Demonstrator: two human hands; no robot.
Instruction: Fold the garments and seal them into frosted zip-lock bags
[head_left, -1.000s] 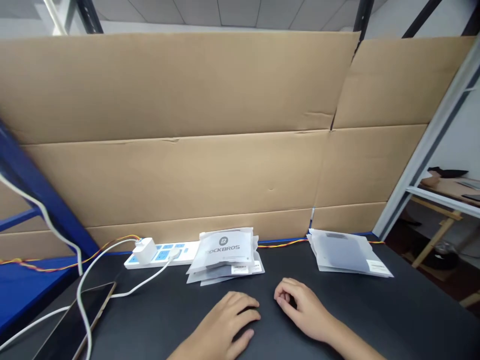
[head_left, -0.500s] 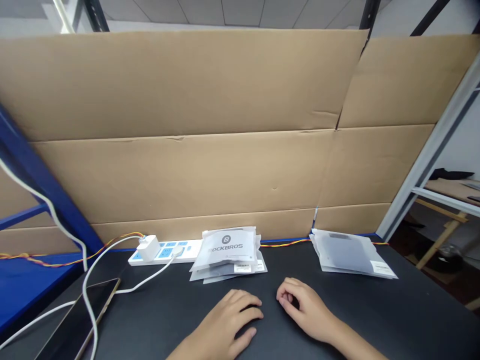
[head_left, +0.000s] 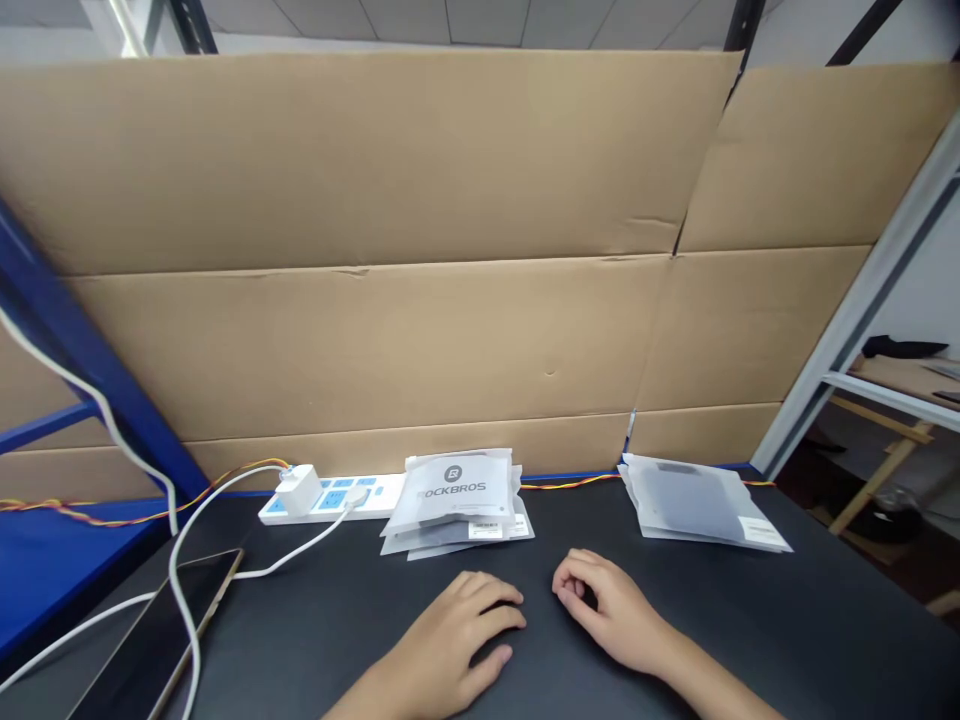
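The left hand (head_left: 459, 640) and right hand (head_left: 606, 608) lie empty, fingers loosely curled, on the table (head_left: 825, 620), just below a stack of plastic packets (head_left: 454, 500), apparently placed within easy reach.

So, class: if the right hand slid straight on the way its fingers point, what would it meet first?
The right hand would probably meet the stack of ROCKBROS bags first, though depth is unclear.

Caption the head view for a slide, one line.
Left hand and right hand rest on a black workbench before stacked ROCKBROS bags and another bag stack.
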